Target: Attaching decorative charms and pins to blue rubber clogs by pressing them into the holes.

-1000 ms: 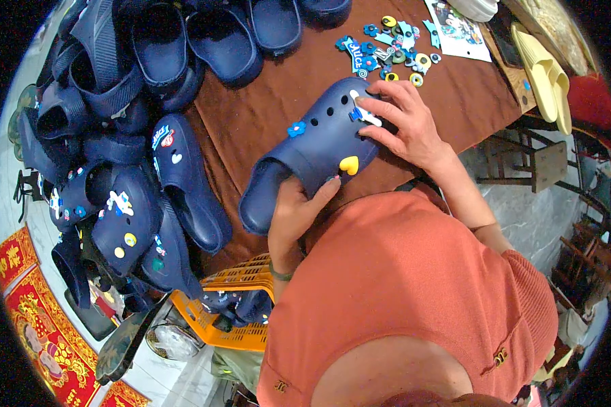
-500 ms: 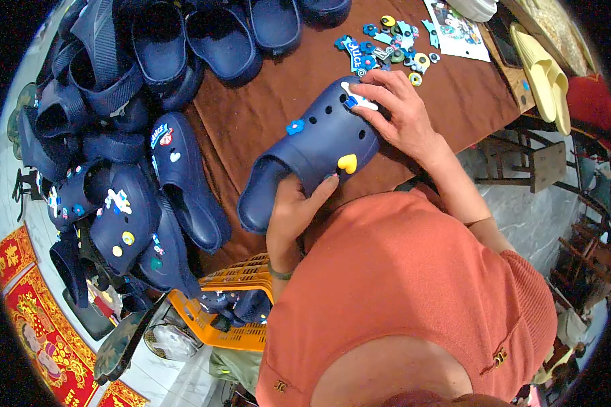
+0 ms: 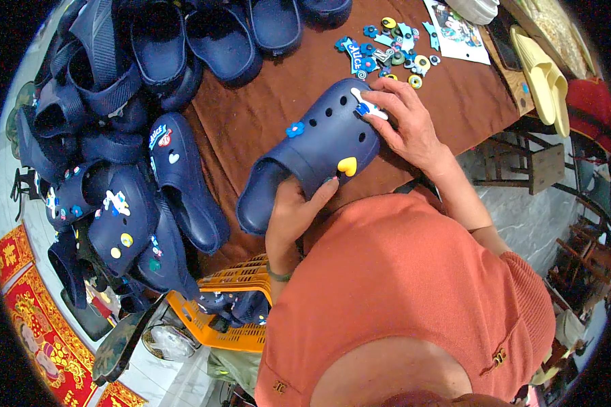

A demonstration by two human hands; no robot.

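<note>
A navy clog (image 3: 319, 146) lies tilted in front of me, with a blue flower charm (image 3: 295, 129) and a yellow heart charm (image 3: 347, 167) fixed to its upper. My left hand (image 3: 293, 210) grips the clog near its opening, fingers inside and thumb against the outer side. At the toe, my right hand (image 3: 409, 125) pinches a white charm with blue parts (image 3: 368, 107) against the upper; the fingers partly cover it. Several holes in the upper hold no charm. Loose charms (image 3: 394, 51) in blue, yellow and white lie in a pile beyond the toe.
Navy clogs (image 3: 119, 214), some with charms, are heaped at the left, with plain ones (image 3: 224, 44) along the back. An orange basket (image 3: 234, 275) of clogs stands by my left arm. Yellow slippers (image 3: 542, 74) sit at the right beyond the brown cloth (image 3: 465, 95).
My right hand has shifted slightly right and down along the toe with the white charm, which has turned a little and shows more. The left hand keeps its hold on the clog.
</note>
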